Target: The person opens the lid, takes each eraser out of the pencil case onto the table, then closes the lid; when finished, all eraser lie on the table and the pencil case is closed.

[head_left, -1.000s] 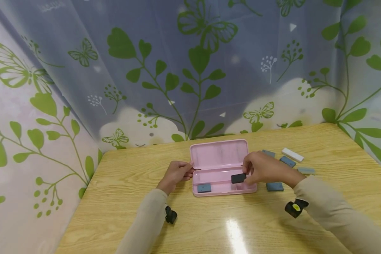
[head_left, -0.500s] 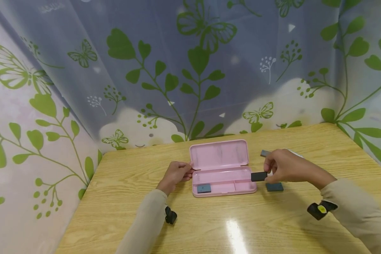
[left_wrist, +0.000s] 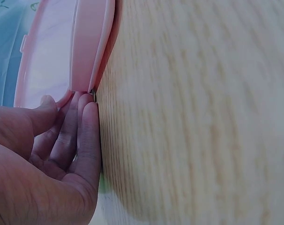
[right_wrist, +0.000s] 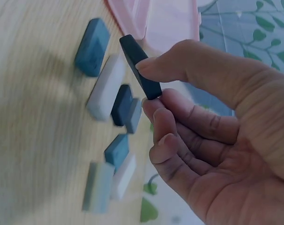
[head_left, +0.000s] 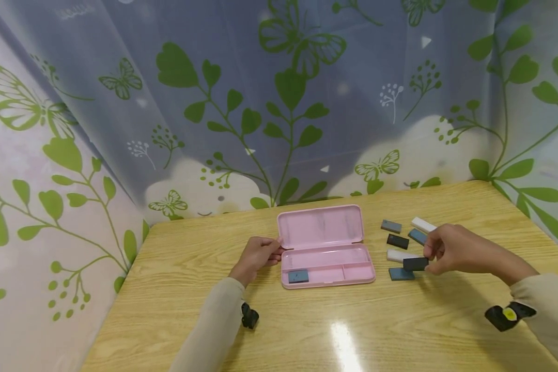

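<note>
My right hand pinches a black eraser between thumb and fingers. It hovers over the loose erasers to the right of the pencil case. In the right wrist view the black eraser is tilted, one end free. The pink pencil case lies with its lid raised at the back. A blue eraser sits in its front left compartment. At the case's left end, my left hand touches it near the hinge; the left wrist view shows loosely extended fingers against the pink side.
Right of the case lie a blue eraser, a white one, another black one and a grey one. Farther back are a white eraser and a blue one. A patterned curtain borders the wooden table.
My right hand has carried the black eraser rightward, from over the case's front right part to above the loose erasers. The left hand and the case have stayed put.
</note>
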{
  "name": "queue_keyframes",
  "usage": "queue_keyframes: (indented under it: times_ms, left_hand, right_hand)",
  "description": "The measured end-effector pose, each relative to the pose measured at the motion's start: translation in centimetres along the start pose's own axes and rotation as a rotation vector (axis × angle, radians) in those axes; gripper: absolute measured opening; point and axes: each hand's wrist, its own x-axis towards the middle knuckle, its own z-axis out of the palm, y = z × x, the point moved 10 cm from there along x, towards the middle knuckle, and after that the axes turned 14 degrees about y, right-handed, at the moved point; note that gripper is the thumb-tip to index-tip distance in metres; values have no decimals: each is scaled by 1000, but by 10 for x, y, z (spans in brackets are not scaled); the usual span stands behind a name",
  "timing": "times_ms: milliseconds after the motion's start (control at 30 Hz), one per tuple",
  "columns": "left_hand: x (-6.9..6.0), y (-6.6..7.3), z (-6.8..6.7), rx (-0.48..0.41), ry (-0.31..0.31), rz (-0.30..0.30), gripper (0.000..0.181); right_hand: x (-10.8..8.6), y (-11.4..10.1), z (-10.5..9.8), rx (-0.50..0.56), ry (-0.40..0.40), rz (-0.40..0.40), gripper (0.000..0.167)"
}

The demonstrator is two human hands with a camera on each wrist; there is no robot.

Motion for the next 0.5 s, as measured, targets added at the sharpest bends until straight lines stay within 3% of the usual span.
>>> queue_keyframes:
  times_ms: [500]
  left_hand:
    - [-2, 1, -1, -5, 2, 12, 34]
  right_hand:
    - [-20, 35, 5, 31, -10, 49, 24]
